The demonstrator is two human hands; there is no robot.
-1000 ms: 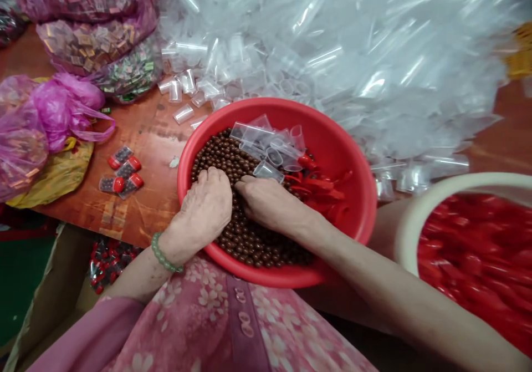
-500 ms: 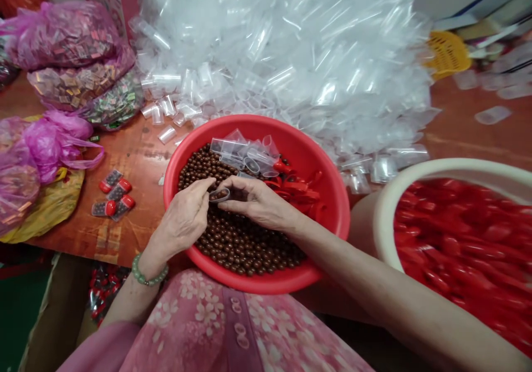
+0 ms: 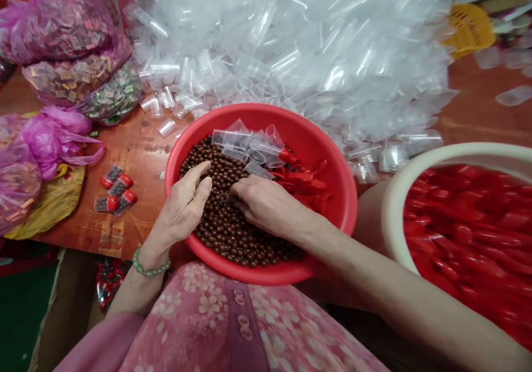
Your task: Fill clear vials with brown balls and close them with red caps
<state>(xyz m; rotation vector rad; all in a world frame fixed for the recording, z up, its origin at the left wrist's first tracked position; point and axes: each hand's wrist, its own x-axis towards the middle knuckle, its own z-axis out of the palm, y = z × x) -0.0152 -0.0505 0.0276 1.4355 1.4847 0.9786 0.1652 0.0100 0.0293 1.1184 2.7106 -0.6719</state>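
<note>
A red plastic basin (image 3: 316, 156) holds a mass of glossy brown beads (image 3: 236, 239), several clear plastic tubes (image 3: 249, 147) and a few red caps (image 3: 303, 178). My left hand (image 3: 183, 205) rests at the basin's near left, its fingers apart and empty, just over the beads. My right hand (image 3: 266, 205) reaches in from the right, fingertips down among the beads. Its fingers pinch a small clear tube (image 3: 224, 197), which is partly hidden by beads and fingers.
A huge heap of clear tubes (image 3: 291, 45) fills the back of the wooden table (image 3: 141, 217). Pink bags of foil packets (image 3: 62, 28) lie at left, beside several capped, bead-filled tubes (image 3: 114, 189). A cream-rimmed basin of red caps (image 3: 469, 217) stands at right.
My left hand has let go of the tube and spread open. My right hand has lowered the tube into the beads. The view has shifted slightly.
</note>
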